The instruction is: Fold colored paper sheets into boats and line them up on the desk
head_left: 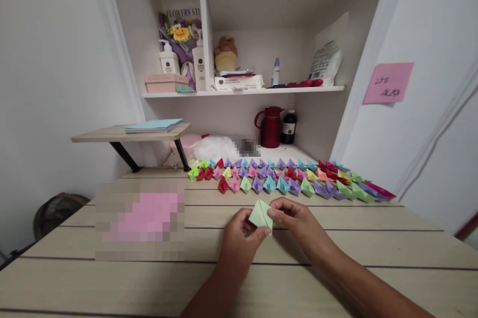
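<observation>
A light green piece of folded paper (260, 214), roughly diamond-shaped with a crease across it, is held just above the wooden table (328, 278). My left hand (242, 233) pinches its lower left side, the thumb lying along the bottom edge. On the right side, my right hand (293, 216) grips it between thumb and fingers. Both hands are closed on the same paper. Beyond them stand several rows of small folded paper boats (269, 184) in green, purple, blue, pink, red and yellow.
A raised wooden stand (100, 134) at the back left bears a stack of blue paper (155, 125). A blurred pink patch (153, 216) lies on the table's left. A dark red jug (271, 126) and a dark bottle (289, 128) stand behind the boats, under a shelf (298, 90).
</observation>
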### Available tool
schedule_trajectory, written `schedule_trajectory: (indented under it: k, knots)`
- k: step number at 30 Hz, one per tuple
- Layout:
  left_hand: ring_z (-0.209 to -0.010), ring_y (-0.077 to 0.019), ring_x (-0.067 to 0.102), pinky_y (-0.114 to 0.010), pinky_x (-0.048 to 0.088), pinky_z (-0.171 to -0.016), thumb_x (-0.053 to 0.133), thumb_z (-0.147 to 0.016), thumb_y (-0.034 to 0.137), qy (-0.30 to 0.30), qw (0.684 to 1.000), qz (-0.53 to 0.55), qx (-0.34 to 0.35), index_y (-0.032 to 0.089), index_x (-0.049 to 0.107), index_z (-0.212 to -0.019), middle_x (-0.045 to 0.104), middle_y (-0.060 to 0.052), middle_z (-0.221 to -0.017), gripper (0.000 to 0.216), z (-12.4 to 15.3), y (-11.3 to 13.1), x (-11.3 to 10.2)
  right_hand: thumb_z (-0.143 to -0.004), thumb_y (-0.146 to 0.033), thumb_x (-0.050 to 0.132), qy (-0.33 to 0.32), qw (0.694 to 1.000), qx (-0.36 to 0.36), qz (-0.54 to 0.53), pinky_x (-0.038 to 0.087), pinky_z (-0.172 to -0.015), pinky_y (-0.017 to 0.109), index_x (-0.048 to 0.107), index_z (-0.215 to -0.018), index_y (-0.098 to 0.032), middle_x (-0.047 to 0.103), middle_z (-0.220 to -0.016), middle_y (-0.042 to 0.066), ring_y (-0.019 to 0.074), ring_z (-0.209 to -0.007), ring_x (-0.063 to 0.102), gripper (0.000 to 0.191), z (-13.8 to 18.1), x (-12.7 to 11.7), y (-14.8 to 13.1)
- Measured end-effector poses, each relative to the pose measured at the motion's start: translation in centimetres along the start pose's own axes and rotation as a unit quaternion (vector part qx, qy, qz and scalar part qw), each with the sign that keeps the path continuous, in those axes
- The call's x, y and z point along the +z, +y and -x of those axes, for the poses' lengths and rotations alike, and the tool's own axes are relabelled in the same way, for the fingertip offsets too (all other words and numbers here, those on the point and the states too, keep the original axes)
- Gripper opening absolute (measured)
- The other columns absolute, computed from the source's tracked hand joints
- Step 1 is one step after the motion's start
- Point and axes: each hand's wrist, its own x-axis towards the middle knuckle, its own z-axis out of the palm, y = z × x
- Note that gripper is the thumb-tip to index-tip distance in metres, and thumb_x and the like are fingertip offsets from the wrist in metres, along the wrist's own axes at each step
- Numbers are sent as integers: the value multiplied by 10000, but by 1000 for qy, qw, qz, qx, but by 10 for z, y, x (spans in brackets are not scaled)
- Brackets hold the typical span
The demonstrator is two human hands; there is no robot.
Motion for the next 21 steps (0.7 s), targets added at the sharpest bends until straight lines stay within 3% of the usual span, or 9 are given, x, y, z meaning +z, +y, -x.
schedule_trajectory:
  k: [3,6,8,11,15,18,21]
  knots:
    - [-715,-152,586,-239,460,-662,677,-684,187,5,998,-41,42,166,667,-879,649,-5,-766,196,3,1,2,-726,-369,723,-12,1000,-15,-11,390,-652,277,610,-747,-176,554,-705,-14,148,-677,494,225,1,1,-1]
    - [-743,-155,596,-244,457,-680,612,-719,122,64,976,-148,143,182,652,-833,640,-6,-790,135,2,0,-1,-764,-323,698,-31,995,-80,44,409,-658,283,604,-736,-190,552,-759,-5,155,-697,511,165,3,1,-3]
    - [-747,-161,593,-265,442,-689,579,-747,91,97,936,-244,234,194,642,-829,643,-9,-802,146,1,0,-6,-794,-273,677,-24,979,-153,135,418,-713,301,609,-744,-198,578,-818,10,174,-765,542,113,5,0,-6]
    - [-745,-168,589,-300,412,-712,564,-781,69,125,864,-353,337,205,631,-868,656,-10,-818,175,0,2,-13,-836,-206,642,3,930,-254,267,404,-781,330,614,-865,-216,622,-863,19,193,-833,573,42,11,-1,-12]
    - [-762,-171,590,-333,394,-775,558,-796,55,148,817,-405,384,210,613,-893,639,-3,-801,191,0,3,-16,-865,-149,607,23,868,-335,366,382,-798,359,561,-1113,-247,650,-867,13,192,-811,594,270,18,1,-15]
    - [-751,-167,587,-346,392,-797,557,-802,53,138,807,-414,399,206,602,-866,627,3,-777,172,2,5,-14,-869,-120,589,15,848,-359,390,380,-794,359,585,-1021,-243,661,-868,16,197,-832,600,196,19,2,-15]
    - [-777,-168,598,-352,401,-823,567,-800,56,121,809,-404,408,212,596,-909,634,3,-801,193,5,9,-11,-873,-98,552,27,852,-359,379,392,-798,361,605,-895,-234,665,-862,21,203,-846,603,148,17,0,-14]
